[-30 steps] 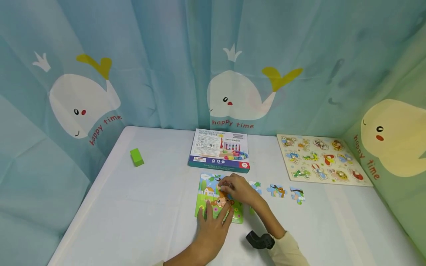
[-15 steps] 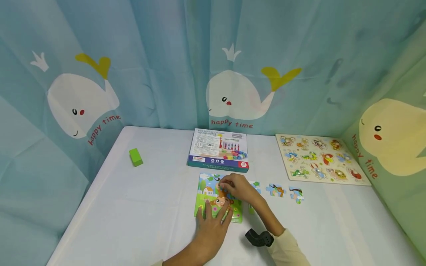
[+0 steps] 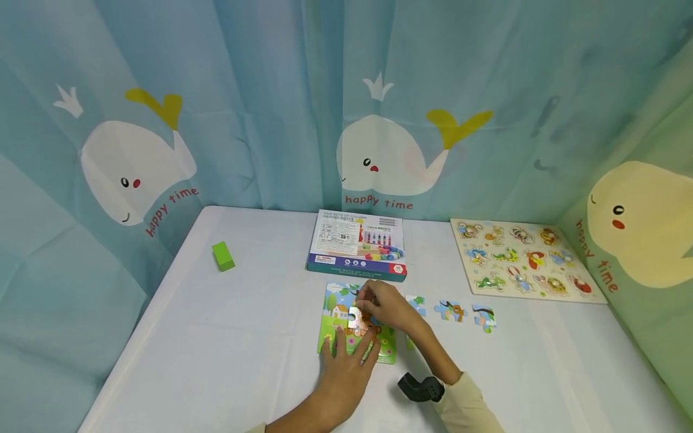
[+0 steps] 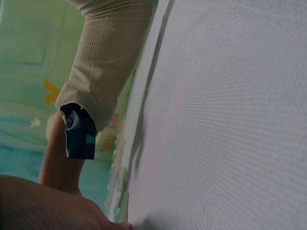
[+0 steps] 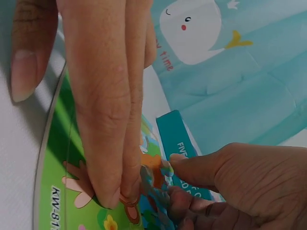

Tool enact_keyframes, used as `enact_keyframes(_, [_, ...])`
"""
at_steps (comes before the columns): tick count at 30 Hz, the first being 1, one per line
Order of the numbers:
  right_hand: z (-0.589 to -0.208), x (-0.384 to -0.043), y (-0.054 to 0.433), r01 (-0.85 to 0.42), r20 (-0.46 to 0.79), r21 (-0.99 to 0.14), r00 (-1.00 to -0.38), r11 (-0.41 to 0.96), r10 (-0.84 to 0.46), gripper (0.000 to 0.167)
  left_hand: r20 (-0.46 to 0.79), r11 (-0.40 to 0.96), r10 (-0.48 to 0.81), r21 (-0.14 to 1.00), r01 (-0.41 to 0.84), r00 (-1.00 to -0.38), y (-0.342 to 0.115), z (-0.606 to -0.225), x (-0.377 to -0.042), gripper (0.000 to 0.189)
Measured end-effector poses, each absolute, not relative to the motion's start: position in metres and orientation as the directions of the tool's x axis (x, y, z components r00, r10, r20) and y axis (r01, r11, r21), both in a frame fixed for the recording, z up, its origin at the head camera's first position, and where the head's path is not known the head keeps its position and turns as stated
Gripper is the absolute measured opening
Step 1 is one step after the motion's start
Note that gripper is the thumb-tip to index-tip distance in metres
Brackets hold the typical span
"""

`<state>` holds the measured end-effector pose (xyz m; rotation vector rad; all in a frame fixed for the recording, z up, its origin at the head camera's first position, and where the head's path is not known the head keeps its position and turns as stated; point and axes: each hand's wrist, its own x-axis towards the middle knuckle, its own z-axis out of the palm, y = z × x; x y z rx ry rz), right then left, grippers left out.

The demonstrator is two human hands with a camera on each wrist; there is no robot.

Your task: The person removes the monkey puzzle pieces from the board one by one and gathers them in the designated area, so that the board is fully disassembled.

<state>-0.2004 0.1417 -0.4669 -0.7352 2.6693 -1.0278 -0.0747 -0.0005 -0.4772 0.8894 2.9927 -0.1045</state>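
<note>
A jigsaw puzzle with a monkey, a house and flowers lies at the middle of the white table. My left hand rests on its near part with the fingers spread and fairly straight. Over the puzzle's upper right, my right hand pinches a puzzle piece between thumb and fingers. That piece is tilted and catches the light, its lower side close to the left fingertips. In the right wrist view, the left fingers press on the green picture while the right thumb is at the raised piece.
Loose puzzle pieces lie in a row to the right, and a green one shows behind the right forearm. A bead-set box stands just behind the puzzle. An insect peg board is back right; a green block is left.
The puzzle piece under my right fingers has tipped up and now shines, covering much of the monkey's face. The left hand stays in place; the right hand has barely moved.
</note>
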Motion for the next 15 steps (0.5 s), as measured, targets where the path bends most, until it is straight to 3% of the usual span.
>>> enact_keyframes(15, [-0.4647,-0.1983,0.1453,-0.323,-0.023,-0.747,-0.861,0.582,-0.507,0.013,-0.028,0.840,0.535,-0.094,0.535,-0.845,-0.0003,-0.4757,-0.0737,0.060])
